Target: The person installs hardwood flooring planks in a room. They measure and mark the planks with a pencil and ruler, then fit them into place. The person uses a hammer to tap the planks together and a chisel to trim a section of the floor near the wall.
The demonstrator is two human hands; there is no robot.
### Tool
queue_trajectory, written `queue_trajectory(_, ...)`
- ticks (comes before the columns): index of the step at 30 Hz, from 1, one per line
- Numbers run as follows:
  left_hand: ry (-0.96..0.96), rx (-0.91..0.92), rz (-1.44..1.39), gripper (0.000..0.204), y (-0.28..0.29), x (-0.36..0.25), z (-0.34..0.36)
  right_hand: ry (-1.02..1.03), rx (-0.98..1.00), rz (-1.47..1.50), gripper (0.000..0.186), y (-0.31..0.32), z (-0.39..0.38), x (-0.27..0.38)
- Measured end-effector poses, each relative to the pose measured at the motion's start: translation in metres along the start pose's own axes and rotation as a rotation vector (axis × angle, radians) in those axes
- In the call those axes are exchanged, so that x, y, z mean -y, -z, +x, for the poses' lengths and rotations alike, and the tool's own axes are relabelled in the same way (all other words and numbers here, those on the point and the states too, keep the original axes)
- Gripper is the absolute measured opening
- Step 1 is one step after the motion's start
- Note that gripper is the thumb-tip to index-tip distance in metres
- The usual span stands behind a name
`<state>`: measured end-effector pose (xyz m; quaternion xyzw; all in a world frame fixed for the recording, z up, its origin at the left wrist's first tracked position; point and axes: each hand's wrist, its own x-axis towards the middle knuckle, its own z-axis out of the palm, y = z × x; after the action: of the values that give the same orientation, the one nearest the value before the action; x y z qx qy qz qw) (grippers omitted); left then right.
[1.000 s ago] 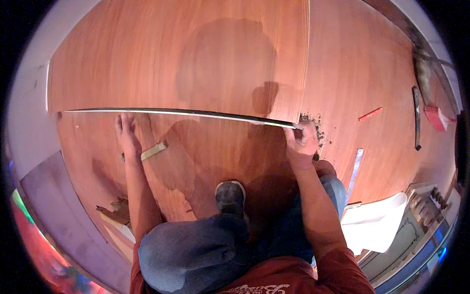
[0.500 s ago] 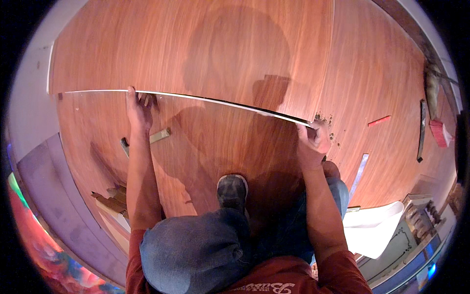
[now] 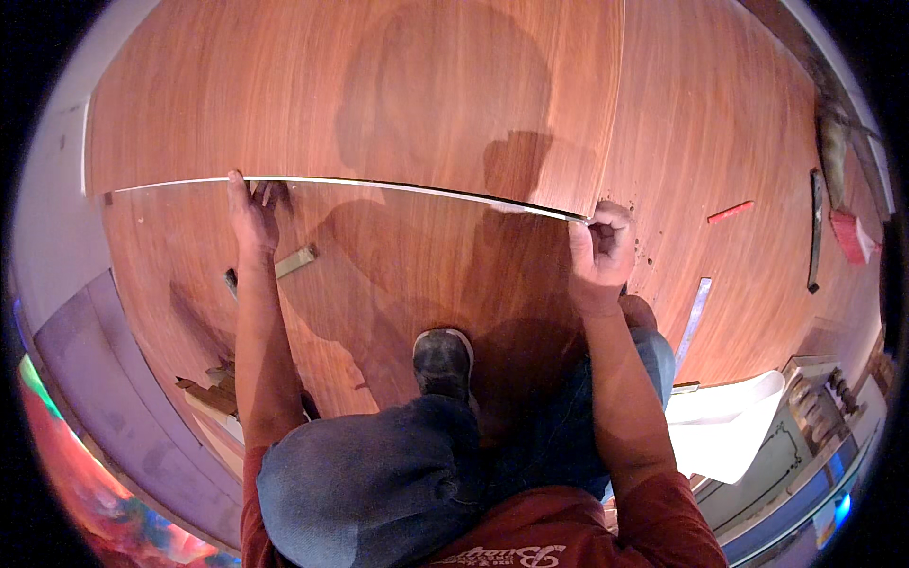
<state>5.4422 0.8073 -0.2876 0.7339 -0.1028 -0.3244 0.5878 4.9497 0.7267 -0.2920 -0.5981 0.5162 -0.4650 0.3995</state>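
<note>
A large thin sheet with a reddish wood-grain face (image 3: 256, 104) spreads in front of me. Its pale near edge bows slightly and stands a little above the similar wood-grain surface (image 3: 407, 265) below. My left hand (image 3: 254, 213) grips this edge toward the left, thumb on top and fingers curled beneath. At the sheet's near right corner, my right hand (image 3: 603, 251) pinches the edge between thumb and bent fingers. Below my left hand, beside the forearm, lies a short tool with a light, flat handle (image 3: 295, 261); its dark end is partly hidden by the arm.
To the right lie a red stick-like piece (image 3: 730, 212), a narrow metal strip (image 3: 694, 322) and a long dark bar (image 3: 815, 232). A curled white sheet (image 3: 729, 426) sits at lower right. Purple panels (image 3: 104, 350) border the left. My shoe (image 3: 443, 364) rests on the wood-grain surface.
The sheet's near right corner has shifted slightly left and away from me, along with my right hand. My left hand keeps its grip on the edge.
</note>
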Motion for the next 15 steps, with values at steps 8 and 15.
queue_trajectory(8, 0.012, -0.003, 0.067, 0.078, -0.008, -0.008, -0.012, -0.273, 0.026, 0.343, 0.025, -0.003, 0.001, -0.002)
queue_trajectory(15, 0.038, 0.025, 0.109, 0.07, -0.032, -0.023, -0.034, -0.289, 0.039, 0.382, 0.027, -0.004, 0.003, 0.0)
